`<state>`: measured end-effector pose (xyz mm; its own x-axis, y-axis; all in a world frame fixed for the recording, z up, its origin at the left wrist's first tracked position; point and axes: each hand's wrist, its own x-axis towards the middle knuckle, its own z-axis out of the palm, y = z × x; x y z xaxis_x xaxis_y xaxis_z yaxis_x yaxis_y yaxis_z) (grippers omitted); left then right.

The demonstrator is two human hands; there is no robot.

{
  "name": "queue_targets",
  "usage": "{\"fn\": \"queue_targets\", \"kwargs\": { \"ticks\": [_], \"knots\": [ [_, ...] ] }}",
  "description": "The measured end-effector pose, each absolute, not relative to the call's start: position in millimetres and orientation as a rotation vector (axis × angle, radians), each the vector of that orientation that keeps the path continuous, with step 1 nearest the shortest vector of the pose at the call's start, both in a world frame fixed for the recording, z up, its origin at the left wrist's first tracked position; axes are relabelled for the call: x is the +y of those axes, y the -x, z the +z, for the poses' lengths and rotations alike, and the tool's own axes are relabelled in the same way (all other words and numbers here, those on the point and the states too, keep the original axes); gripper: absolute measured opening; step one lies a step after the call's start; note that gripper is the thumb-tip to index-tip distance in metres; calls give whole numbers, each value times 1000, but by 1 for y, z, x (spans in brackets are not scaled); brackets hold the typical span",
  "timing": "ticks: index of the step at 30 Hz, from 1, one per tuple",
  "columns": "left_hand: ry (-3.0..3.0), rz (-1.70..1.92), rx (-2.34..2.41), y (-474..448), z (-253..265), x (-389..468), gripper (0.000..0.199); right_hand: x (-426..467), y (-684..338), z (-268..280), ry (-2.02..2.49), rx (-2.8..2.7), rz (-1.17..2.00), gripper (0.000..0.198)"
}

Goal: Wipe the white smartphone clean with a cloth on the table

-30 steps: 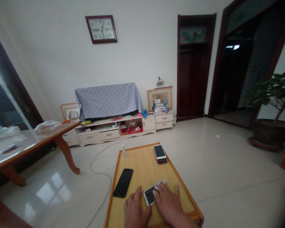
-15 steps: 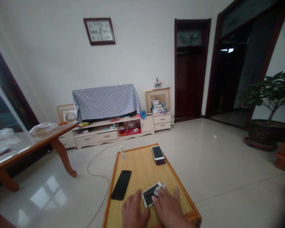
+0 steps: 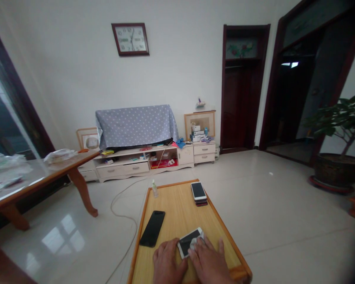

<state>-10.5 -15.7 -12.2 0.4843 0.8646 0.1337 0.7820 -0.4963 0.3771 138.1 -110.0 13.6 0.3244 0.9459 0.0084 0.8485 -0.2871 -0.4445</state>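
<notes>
A white phone (image 3: 185,243) with a dark screen lies at a slant on the small wooden table (image 3: 177,209). My left hand (image 3: 168,262) grips it by its left end, thumb at the near edge and fingers at the corner. Under the fingers of my right hand (image 3: 209,258) is a crumpled white wipe (image 3: 193,243), pressed against the screen; whether it is tissue or cloth I cannot tell. To the left rests a larger black phone (image 3: 152,228). Near the far right corner sits a stack of phones (image 3: 198,191), a white one on top.
At the table's far left corner stands a small clear spray bottle (image 3: 154,189). A raised wooden rim (image 3: 225,227) borders the tabletop. On the floor to the left runs a pale cable (image 3: 135,223). Beyond are a low white cabinet (image 3: 124,169) and a potted plant (image 3: 340,169).
My right hand has slid the wipe slightly down and left over the screen. My left hand keeps its hold on the phone. The whole view has shifted a little.
</notes>
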Motion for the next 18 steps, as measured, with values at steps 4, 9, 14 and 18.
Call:
{"fn": "queue_targets", "kwargs": {
  "ticks": [4,9,14,18],
  "knots": [
    [-2475,389,1404,11,-10,-15,62,-108,-123,5,2070,-1724,551,47],
    [-2501,353,1400,10,-15,-12,62,-112,-128,9,2069,-1716,567,51],
    [-2513,366,1408,8,-13,-14,64,-120,-138,16,2122,-1688,516,50],
    [-2514,381,1415,6,-6,-16,57,-125,-149,19,2210,-1646,461,50]
  ]
}}
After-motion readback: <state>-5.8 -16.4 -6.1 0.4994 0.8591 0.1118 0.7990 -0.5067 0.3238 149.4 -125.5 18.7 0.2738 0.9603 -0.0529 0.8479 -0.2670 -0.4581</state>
